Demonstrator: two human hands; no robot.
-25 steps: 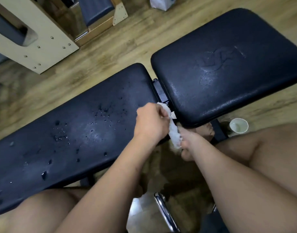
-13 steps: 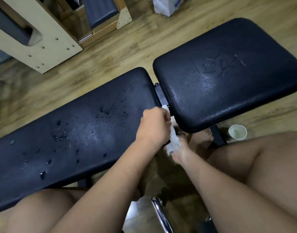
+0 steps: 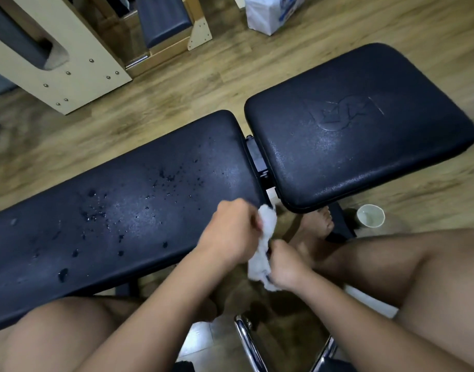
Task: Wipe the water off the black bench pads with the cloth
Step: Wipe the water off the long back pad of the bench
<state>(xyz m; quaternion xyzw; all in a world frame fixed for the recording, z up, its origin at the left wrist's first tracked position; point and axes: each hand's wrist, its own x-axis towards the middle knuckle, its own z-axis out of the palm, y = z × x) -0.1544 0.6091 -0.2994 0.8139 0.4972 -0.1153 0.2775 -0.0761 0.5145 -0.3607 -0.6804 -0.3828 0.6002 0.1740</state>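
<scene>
A chrome tube is seen at the bottom centre of the frame, flanked by two bare knees at the lower left and lower right. Just above it, a crumpled white cloth is gripped between both hands, off the near edge of the bench and touching neither pad. The cloth's lower end is pinched in the curled fingers of the right hand, while its upper end is enclosed by the left hand, whose fingers are folded into a loose fist around it. A bare foot is planted on the floor just right of the cloth, partly under the bench.

Across the middle left of the frame, the long black pad is shown dotted with water drops, scattered from its centre towards its near left edge. The square black pad at the right is separated from it by a narrow gap; a faint embossed logo and a dull sheen are visible on its surface. A small white cup is stood on the wooden floor near the square pad's near corner. At the upper left a beige wooden frame is seen, and at the top centre a white bag.
</scene>
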